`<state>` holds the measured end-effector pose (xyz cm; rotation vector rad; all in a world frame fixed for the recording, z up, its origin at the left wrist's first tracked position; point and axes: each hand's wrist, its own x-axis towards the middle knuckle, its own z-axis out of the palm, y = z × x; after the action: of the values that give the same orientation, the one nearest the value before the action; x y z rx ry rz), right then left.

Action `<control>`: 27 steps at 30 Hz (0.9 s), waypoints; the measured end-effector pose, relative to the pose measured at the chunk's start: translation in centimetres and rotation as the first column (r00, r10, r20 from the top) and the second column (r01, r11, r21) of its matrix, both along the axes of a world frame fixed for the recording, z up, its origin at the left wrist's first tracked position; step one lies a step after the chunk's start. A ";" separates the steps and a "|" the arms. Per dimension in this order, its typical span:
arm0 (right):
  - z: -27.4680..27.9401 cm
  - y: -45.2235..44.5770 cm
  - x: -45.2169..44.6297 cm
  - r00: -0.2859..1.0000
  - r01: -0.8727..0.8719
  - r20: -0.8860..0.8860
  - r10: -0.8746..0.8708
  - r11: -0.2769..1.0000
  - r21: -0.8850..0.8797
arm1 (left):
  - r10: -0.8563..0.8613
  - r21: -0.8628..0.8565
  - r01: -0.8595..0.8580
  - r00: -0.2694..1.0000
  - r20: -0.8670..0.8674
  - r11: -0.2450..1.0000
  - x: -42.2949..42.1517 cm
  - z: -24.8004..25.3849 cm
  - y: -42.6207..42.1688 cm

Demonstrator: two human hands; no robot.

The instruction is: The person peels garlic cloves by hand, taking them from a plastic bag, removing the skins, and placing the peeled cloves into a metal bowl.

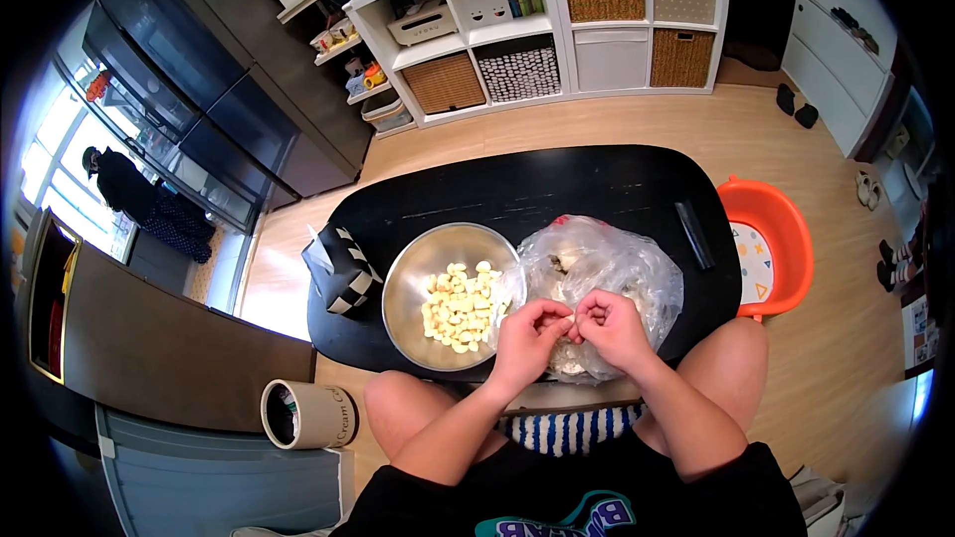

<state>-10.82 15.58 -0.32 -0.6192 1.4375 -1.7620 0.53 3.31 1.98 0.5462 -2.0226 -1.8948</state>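
My left hand [537, 336] and my right hand [609, 327] meet over the front of a clear plastic bag [637, 283]. Both sets of fingertips pinch a small pale piece, probably a garlic clove, mostly hidden by the fingers. Whitish lumps and flaky skins show through the crumpled bag. Left of it stands a wide steel bowl [410, 251], with many pale yellow peeled garlic cloves [460, 308] heaped in its middle. The bowl's right rim is close to my left hand, partly overlapped by the bag.
A black low table [448, 184] carries everything. On it are a checkered tissue box [350, 273] at left and a dark flat object [694, 236] at right. An orange tub [786, 278] stands beyond the right edge. Another person [139, 199] stands far left behind a glass door.
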 end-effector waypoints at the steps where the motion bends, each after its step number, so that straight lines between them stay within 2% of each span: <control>1: -0.2 0.0 0.0 1.000 0.006 0.011 -0.006 1.000 -0.020 | 0.001 0.000 -0.001 1.000 0.002 1.000 0.0 -0.1 0.0; 7: -0.7 -0.1 0.1 1.000 0.010 0.007 -0.010 0.999 -0.035 | 0.013 -0.049 -0.015 1.000 -0.023 0.999 -0.1 -0.4 0.1; 9: -0.5 0.0 0.0 1.000 0.005 0.010 -0.005 1.000 -0.027 | 0.019 -0.143 -0.022 1.000 -0.022 0.990 -0.1 -0.4 0.1; 15: -0.6 0.0 -0.1 1.000 0.003 -0.006 -0.003 1.000 -0.022 | 0.031 -0.220 -0.034 0.999 -0.016 0.975 -0.1 -1.0 -0.1; 22: -0.7 0.0 -0.1 1.000 0.010 -0.014 -0.011 0.999 -0.038 | 0.027 -0.195 -0.027 1.000 -0.002 0.980 -0.1 -0.8 -0.1; 24: -0.5 0.0 -0.1 1.000 0.014 -0.025 -0.015 0.999 -0.042 | 0.019 -0.123 -0.020 1.000 -0.006 0.992 -0.1 -0.7 -0.1; 27: -0.5 0.0 0.0 0.999 0.022 -0.048 -0.024 0.999 -0.039 | 0.014 -0.146 -0.017 1.000 -0.019 0.989 -0.1 -0.8 -0.1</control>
<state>-10.86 15.57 -0.85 -0.6716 1.4522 -1.8073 0.46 3.17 1.21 0.5038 -2.1181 -1.7189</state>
